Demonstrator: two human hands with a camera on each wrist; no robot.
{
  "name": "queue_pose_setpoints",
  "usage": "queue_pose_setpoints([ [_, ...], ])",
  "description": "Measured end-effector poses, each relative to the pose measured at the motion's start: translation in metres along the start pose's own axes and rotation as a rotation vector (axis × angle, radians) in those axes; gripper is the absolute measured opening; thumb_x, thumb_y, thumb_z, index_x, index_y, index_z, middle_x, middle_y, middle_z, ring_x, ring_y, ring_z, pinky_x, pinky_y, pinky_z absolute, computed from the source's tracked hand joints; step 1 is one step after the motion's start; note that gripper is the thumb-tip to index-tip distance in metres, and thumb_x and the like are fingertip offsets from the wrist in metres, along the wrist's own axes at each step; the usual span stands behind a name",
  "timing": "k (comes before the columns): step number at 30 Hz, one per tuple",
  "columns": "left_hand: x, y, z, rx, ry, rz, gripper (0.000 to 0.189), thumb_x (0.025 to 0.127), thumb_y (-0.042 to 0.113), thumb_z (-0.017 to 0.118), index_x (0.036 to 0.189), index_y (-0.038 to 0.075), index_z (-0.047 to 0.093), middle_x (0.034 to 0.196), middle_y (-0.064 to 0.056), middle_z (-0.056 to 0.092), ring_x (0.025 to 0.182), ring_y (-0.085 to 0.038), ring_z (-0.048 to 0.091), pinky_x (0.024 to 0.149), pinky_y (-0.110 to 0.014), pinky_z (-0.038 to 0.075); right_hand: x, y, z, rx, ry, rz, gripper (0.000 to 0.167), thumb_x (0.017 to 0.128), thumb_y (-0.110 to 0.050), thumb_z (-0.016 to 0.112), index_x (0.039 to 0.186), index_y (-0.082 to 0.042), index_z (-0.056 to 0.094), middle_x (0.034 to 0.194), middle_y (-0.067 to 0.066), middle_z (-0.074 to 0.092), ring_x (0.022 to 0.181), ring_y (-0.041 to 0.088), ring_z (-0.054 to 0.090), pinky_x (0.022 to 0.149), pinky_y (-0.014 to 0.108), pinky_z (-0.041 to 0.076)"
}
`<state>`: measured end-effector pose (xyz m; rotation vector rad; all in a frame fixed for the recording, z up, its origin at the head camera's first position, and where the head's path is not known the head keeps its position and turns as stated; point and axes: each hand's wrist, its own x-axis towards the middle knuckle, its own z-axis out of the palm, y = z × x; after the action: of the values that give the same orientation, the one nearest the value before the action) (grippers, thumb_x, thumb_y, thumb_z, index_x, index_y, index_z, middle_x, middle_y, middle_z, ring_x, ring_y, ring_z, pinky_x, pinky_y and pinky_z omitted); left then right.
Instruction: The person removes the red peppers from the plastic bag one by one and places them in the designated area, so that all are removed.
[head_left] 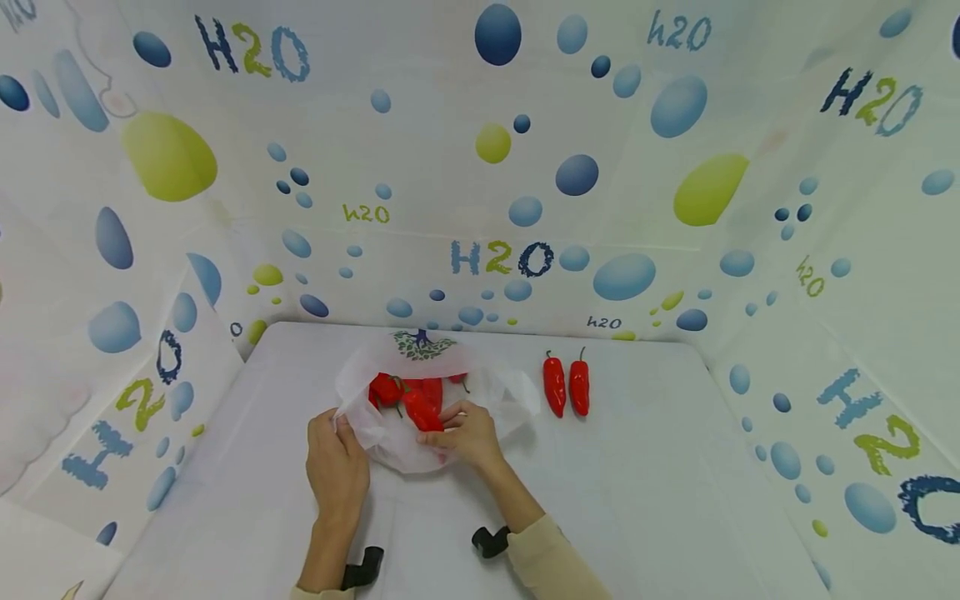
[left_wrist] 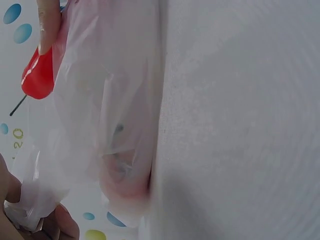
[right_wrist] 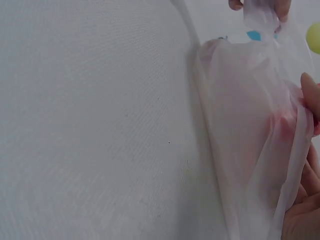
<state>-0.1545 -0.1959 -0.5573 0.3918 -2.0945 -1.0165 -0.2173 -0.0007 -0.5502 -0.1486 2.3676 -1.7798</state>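
Note:
A white, see-through plastic bag with a printed tree lies open on the table, several red peppers showing inside its mouth. My left hand pinches the bag's left rim; in the left wrist view, the left fingers grip bunched plastic. At the bag's opening, my right hand holds a red pepper between thumb and fingers. That pepper points its thin stem away from the hand in the left wrist view. In the right wrist view, bag film hides most of the pepper.
Two long red peppers, a left one and a right one, lie side by side to the right of the bag. The white table meets a patterned backdrop behind. Black wrist mounts sit on both wrists.

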Motion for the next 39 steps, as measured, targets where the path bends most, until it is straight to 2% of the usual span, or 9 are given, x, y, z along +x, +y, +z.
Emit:
queue_pose_setpoints([
  [5, 0.0, 0.0, 0.0, -0.001, 0.007, 0.008, 0.026, 0.11, 0.014, 0.047, 0.12, -0.007, 0.058, 0.111, -0.026, 0.058, 0.096, -0.051, 0.06, 0.077, -0.061, 0.045, 0.002, 0.002, -0.004, 0.065, 0.02, -0.017, 0.041, 0.074, -0.023, 0.097, 0.099, -0.008, 0.068, 0.095, 0.005, 0.077, 0.085, 0.018, 0.072, 0.068, 0.03, 0.06],
  [13, 0.0, 0.0, 0.0, 0.002, -0.002, 0.004, 0.026, 0.11, 0.014, 0.047, 0.121, -0.007, 0.058, 0.112, -0.026, 0.058, 0.096, -0.051, 0.061, 0.079, -0.061, 0.046, -0.001, -0.002, -0.011, 0.095, 0.039, -0.023, 0.041, 0.076, -0.024, 0.096, 0.101, -0.009, 0.067, 0.099, 0.005, 0.077, 0.086, 0.019, 0.072, 0.068, 0.032, 0.06],
  [19, 0.0, -0.001, 0.0, 0.001, -0.008, -0.001, 0.027, 0.111, 0.015, 0.046, 0.122, -0.007, 0.057, 0.113, -0.027, 0.058, 0.097, -0.051, 0.061, 0.079, -0.061, 0.046, -0.004, -0.009, -0.017, 0.101, 0.039, -0.028, 0.041, 0.08, -0.025, 0.093, 0.111, -0.009, 0.071, 0.1, 0.005, 0.078, 0.086, 0.019, 0.072, 0.073, 0.034, 0.061],
  [27, 0.0, -0.001, 0.0, 0.002, -0.01, 0.008, 0.027, 0.111, 0.014, 0.046, 0.122, -0.008, 0.056, 0.112, -0.027, 0.058, 0.093, -0.049, 0.061, 0.077, -0.059, 0.047, -0.006, -0.014, -0.027, 0.109, 0.049, -0.038, 0.042, 0.083, -0.026, 0.09, 0.117, -0.008, 0.073, 0.109, 0.009, 0.078, 0.09, 0.022, 0.074, 0.08, 0.038, 0.062],
  [33, 0.0, -0.002, 0.001, 0.003, -0.009, 0.003, 0.028, 0.111, 0.015, 0.045, 0.122, -0.008, 0.056, 0.112, -0.027, 0.057, 0.094, -0.05, 0.06, 0.078, -0.06, 0.046, -0.006, -0.014, -0.036, 0.147, 0.055, -0.061, 0.046, 0.084, -0.033, 0.09, 0.118, -0.009, 0.073, 0.102, 0.005, 0.078, 0.089, 0.02, 0.075, 0.08, 0.034, 0.061],
  [39, 0.0, -0.001, 0.002, 0.003, -0.01, 0.0, 0.028, 0.111, 0.015, 0.045, 0.122, -0.008, 0.056, 0.111, -0.028, 0.057, 0.095, -0.051, 0.06, 0.078, -0.061, 0.046, -0.009, -0.014, -0.043, 0.184, 0.069, -0.066, 0.044, 0.084, -0.034, 0.089, 0.117, -0.009, 0.073, 0.102, 0.006, 0.078, 0.09, 0.022, 0.076, 0.082, 0.035, 0.061],
])
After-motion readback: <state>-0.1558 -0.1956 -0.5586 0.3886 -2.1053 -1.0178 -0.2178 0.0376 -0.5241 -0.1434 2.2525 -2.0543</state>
